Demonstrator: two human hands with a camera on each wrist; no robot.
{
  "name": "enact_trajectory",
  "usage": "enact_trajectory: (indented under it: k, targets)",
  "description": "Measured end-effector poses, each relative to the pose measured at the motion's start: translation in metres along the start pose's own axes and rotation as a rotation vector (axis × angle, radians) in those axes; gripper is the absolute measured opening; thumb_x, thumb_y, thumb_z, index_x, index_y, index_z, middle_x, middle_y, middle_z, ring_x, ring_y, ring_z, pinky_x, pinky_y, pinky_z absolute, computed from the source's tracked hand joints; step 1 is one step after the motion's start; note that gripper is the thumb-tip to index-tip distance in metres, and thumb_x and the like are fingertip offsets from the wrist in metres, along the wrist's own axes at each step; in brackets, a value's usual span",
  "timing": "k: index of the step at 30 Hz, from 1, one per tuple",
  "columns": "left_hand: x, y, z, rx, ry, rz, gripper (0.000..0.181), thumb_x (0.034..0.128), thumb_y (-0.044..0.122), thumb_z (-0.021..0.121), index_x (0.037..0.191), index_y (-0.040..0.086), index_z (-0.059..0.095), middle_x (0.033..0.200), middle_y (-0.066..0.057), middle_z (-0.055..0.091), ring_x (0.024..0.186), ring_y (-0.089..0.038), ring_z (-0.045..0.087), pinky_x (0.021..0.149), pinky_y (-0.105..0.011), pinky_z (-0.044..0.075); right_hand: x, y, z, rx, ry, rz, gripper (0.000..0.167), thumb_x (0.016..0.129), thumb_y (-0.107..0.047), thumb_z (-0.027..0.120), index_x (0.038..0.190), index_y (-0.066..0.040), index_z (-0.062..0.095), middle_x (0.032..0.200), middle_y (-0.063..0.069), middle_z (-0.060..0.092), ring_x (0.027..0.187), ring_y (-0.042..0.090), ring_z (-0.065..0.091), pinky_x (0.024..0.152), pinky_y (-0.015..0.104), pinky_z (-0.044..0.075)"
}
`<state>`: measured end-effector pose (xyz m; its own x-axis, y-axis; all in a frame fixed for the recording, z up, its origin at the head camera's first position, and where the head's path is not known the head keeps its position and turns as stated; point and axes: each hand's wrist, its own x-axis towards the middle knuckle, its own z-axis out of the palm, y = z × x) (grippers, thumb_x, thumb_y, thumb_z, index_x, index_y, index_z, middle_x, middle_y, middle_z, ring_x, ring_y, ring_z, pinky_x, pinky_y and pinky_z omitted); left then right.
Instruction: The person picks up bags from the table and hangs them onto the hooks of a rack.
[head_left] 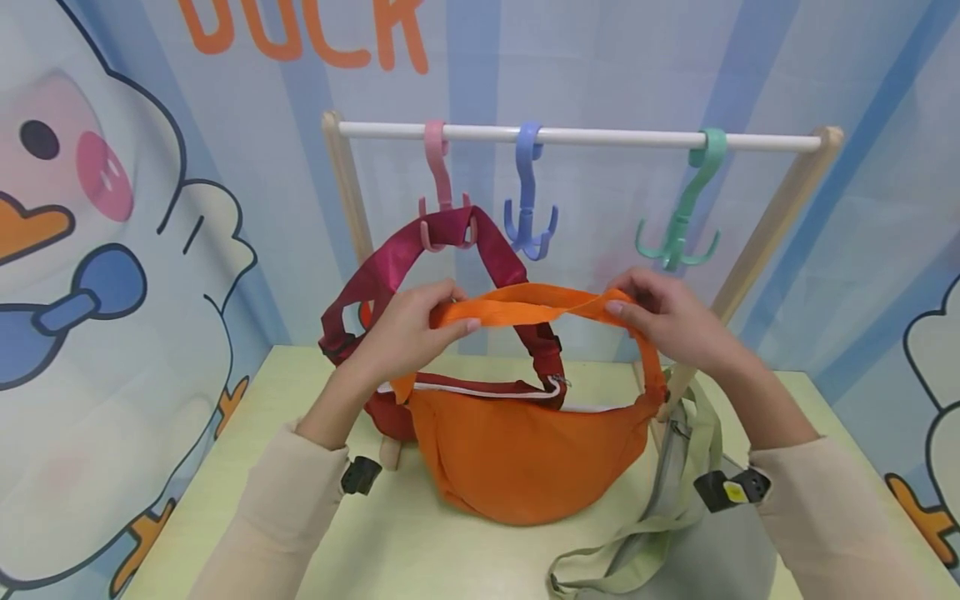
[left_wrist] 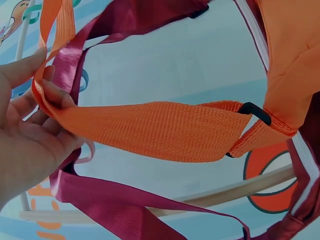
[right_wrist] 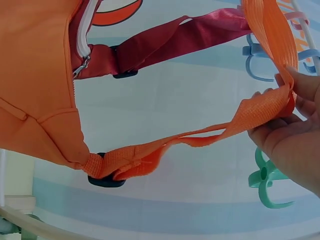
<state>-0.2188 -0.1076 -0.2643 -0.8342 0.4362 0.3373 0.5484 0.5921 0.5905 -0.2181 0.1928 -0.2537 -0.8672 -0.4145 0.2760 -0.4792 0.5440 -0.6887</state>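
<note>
An orange waist bag hangs from its strap between both hands, in front of the rack. My left hand grips the strap's left part; in the left wrist view the webbing runs from my fingers down to a black buckle. My right hand pinches the strap's right part between thumb and fingers, as the right wrist view of the hand shows. Behind it, a dark red waist bag hangs by its strap from the pink hook.
On the rack's white bar hang a blue hook and a green hook with nothing on them. A grey-green bag with a loose strap lies at the table's right. A wooden post stands behind my right hand.
</note>
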Motion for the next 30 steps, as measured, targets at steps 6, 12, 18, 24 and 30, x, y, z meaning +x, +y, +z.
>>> enact_trajectory:
  k: [6, 12, 18, 24, 30]
  targets:
    - [0.006, 0.009, -0.002, -0.010, 0.021, -0.025, 0.020, 0.0866, 0.021, 0.064, 0.101, 0.008, 0.059, 0.077, -0.005, 0.052, 0.068, -0.020, 0.047, 0.061, -0.031, 0.041, 0.005, -0.007, -0.003, -0.024, 0.070, 0.037, 0.017, 0.093, -0.014, 0.052, 0.102, 0.000, 0.055, 0.081, 0.011, 0.053, 0.066, 0.021, 0.047, 0.057, 0.026, 0.042]
    - [0.009, 0.011, -0.002, -0.039, 0.055, -0.055, 0.021, 0.0879, 0.021, 0.062, 0.103, 0.008, 0.058, 0.075, -0.007, 0.051, 0.065, -0.021, 0.046, 0.058, -0.030, 0.040, 0.010, -0.014, -0.005, -0.047, 0.122, 0.086, 0.020, 0.094, -0.017, 0.052, 0.106, -0.002, 0.056, 0.084, 0.011, 0.055, 0.067, 0.023, 0.047, 0.057, 0.028, 0.041]
    - [0.015, 0.016, -0.005, -0.064, 0.142, -0.031, 0.025, 0.0886, 0.020, 0.061, 0.108, 0.005, 0.058, 0.076, -0.008, 0.052, 0.063, -0.021, 0.046, 0.057, -0.029, 0.040, 0.013, -0.022, -0.007, -0.035, 0.168, 0.067, 0.020, 0.093, -0.018, 0.053, 0.104, -0.001, 0.056, 0.082, 0.010, 0.054, 0.066, 0.023, 0.047, 0.055, 0.027, 0.041]
    - [0.023, 0.021, -0.009, -0.096, 0.232, -0.057, 0.027, 0.0891, 0.019, 0.060, 0.112, 0.005, 0.058, 0.085, -0.009, 0.058, 0.069, -0.021, 0.050, 0.061, -0.030, 0.045, 0.018, -0.029, -0.006, -0.013, 0.205, 0.092, 0.022, 0.093, -0.021, 0.053, 0.103, -0.001, 0.055, 0.087, 0.013, 0.055, 0.070, 0.024, 0.048, 0.058, 0.026, 0.042]
    - [0.032, 0.024, -0.011, -0.118, 0.300, -0.078, 0.026, 0.0896, 0.020, 0.059, 0.111, 0.005, 0.059, 0.089, -0.008, 0.058, 0.074, -0.020, 0.050, 0.065, -0.029, 0.045, 0.025, -0.037, -0.005, -0.008, 0.248, 0.119, 0.025, 0.093, -0.024, 0.052, 0.104, -0.002, 0.055, 0.086, 0.012, 0.055, 0.070, 0.024, 0.048, 0.059, 0.027, 0.042]
